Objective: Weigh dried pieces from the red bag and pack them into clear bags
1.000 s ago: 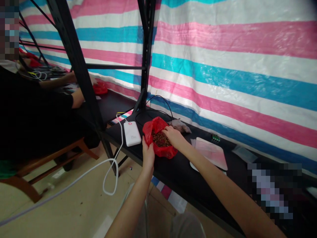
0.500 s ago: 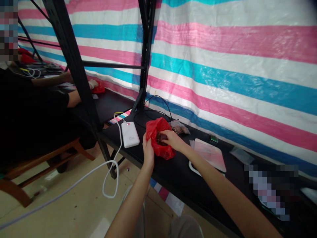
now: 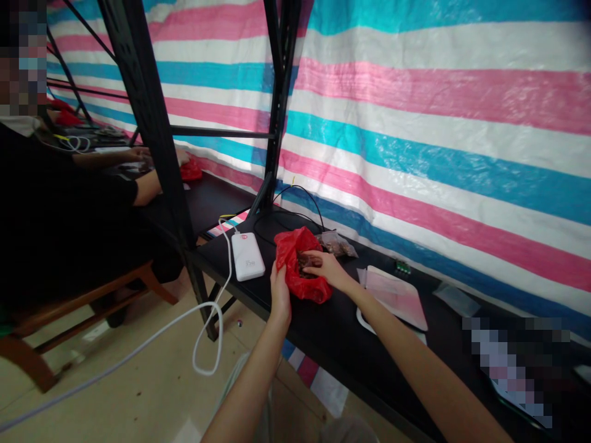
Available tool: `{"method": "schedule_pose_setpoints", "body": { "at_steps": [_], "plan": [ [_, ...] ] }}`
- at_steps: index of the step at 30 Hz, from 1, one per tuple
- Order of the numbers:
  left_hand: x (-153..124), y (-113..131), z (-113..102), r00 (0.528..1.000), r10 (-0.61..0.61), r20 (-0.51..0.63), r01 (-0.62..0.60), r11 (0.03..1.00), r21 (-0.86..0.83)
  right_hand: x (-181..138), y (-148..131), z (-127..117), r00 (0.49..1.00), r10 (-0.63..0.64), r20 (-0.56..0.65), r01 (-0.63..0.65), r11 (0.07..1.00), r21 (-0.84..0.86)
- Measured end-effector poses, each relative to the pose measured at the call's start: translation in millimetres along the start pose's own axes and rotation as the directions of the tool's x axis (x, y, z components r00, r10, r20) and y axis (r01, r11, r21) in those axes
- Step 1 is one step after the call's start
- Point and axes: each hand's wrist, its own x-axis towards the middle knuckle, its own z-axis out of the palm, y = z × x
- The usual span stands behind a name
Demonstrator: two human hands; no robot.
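Beside a white rectangular power bank [image 3: 248, 258], the left hand [image 3: 280, 294] grips a crumpled red plastic bag [image 3: 310, 290]; the right hand [image 3: 330, 271] reaches inside, hold unclear.

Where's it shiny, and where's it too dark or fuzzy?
Head view: white glare speckles the striped sheet; also head view, the other person's black clothes sink into shadow; head view again, the brown bits inside the red bag look too soft to tell apart.

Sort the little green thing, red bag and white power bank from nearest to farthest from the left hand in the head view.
1. Red bag: touching the left hand.
2. White power bank: to the hand's left.
3. Little green thing: well off to the right.
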Motion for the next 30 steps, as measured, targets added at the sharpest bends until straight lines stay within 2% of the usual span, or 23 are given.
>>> {"method": "schedule_pose_setpoints", "body": {
  "at_steps": [3, 7, 9, 11, 12, 14, 16, 17, 18, 20, 21, 22, 24, 26, 28, 30],
  "plan": [
    [-1.7, 1.6, -2.9, 0.998, 0.055, 0.016, -0.056, 0.992, 0.111, -4.6, -4.2, -2.5, 0.999, -0.03, -0.023, 0.031, 0.999, 0.024],
    [-3.3, 1.1, -8.8, 0.992, 0.112, 0.055, -0.123, 0.942, 0.312, -15.0, -12.4, -15.5, 0.99, -0.087, -0.11, 0.084, 0.996, -0.031],
    [-9.8, 2.8, -10.2, 0.986, 0.143, 0.089, -0.167, 0.894, 0.417, -24.2, -15.4, -26.4, 0.981, -0.104, -0.166, 0.1, 0.995, -0.029],
    [-23.6, 7.4, -8.5, 0.96, 0.253, 0.12, -0.278, 0.804, 0.525, -37.4, -16.6, -40.4, 0.965, -0.099, -0.244, 0.099, 0.995, -0.011],
    [-32.9, 10.4, -5.9, 0.931, 0.336, 0.142, -0.354, 0.737, 0.576, -45.6, -16.4, -48.7, 0.954, -0.09, -0.286, 0.094, 0.996, -0.002],
    [-53.6, 15.5, 3.1, 0.836, 0.502, 0.22, -0.51, 0.567, 0.646, -64.6, -14.2, -67.5, 0.925, -0.08, -0.372, 0.09, 0.996, 0.008],
    [-71.8, 16.2, 18.4, 0.706, 0.609, 0.362, -0.664, 0.391, 0.638, -86.1, -9.6, -88.5, 0.892, -0.082, -0.446, 0.097, 0.995, 0.012],
    [-77.9, 13.7, 28.5, 0.64, 0.606, 0.472, -0.737, 0.313, 0.598, -97.3, -6.4, -99.3, 0.87, -0.086, -0.486, 0.103, 0.995, 0.01],
    [-81.5, 9.1, 40.2, 0.574, 0.556, 0.602, -0.805, 0.25, 0.538, -108.3, -2.7, -109.8, 0.843, -0.089, -0.531, 0.108, 0.994, 0.005],
    [-80.9, -6.6, 67.4, 0.418, 0.323, 0.849, -0.908, 0.174, 0.381, -129.2, 5.5, -128.8, 0.778, -0.084, -0.622, 0.105, 0.995, -0.003],
    [-77.5, -17.0, 82.0, 0.34, 0.175, 0.924, -0.936, 0.154, 0.315, -138.5, 9.7, -136.7, 0.743, -0.076, -0.664, 0.099, 0.995, -0.003],
    [-72.7, -28.3, 96.4, 0.282, 0.057, 0.958, -0.953, 0.13, 0.273, -146.7, 13.5, -143.4, 0.708, -0.065, -0.703, 0.093, 0.996, 0.001],
    [-61.4, -50.9, 122.5, 0.229, -0.133, 0.964, -0.968, 0.074, 0.241, -158.9, 19.6, -152.6, 0.653, -0.035, -0.756, 0.081, 0.996, 0.025],
    [-50.6, -69.4, 141.6, 0.2, -0.284, 0.938, -0.976, 0.028, 0.216, -165.1, 23.1, -157.1, 0.616, -0.012, -0.787, 0.087, 0.995, 0.053],
    [-41.9, -81.4, 152.5, 0.189, -0.368, 0.91, -0.979, 0.004, 0.205, -166.2, 25.0, -158.0, 0.611, -0.005, -0.792, 0.113, 0.99, 0.081],
    [-35.4, -87.1, 156.6, 0.191, -0.395, 0.899, -0.977, 0.01, 0.212, -164.1, 26.7, -156.9, 0.627, -0.006, -0.779, 0.158, 0.98, 0.12]
  ]
}}
